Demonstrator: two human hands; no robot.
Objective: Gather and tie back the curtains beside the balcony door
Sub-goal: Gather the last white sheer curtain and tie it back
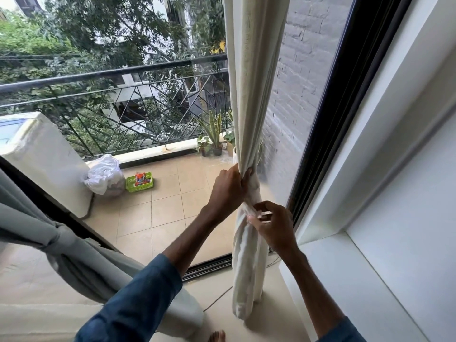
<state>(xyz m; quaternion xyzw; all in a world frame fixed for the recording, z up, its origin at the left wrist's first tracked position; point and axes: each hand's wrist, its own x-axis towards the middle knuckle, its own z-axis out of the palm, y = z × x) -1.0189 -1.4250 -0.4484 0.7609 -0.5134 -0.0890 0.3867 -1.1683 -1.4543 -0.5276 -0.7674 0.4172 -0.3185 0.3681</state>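
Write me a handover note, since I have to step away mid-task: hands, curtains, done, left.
Left hand: clamped around the gathered cream curtain.
Right hand: just below, pinching a fold of the same curtain at the wrap.
Grey curtain, lower left: already knotted.
Done: cream curtain bunched beside the door frame.
Left: finish and tighten its tie; I cannot tell how far it is.

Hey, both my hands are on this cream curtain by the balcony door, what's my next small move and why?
Probably pull the end pinched in your right hand snug. Your left hand already clamps the gathered cream curtain above, and the wrap below it looks loose. The grey curtain is already knotted.
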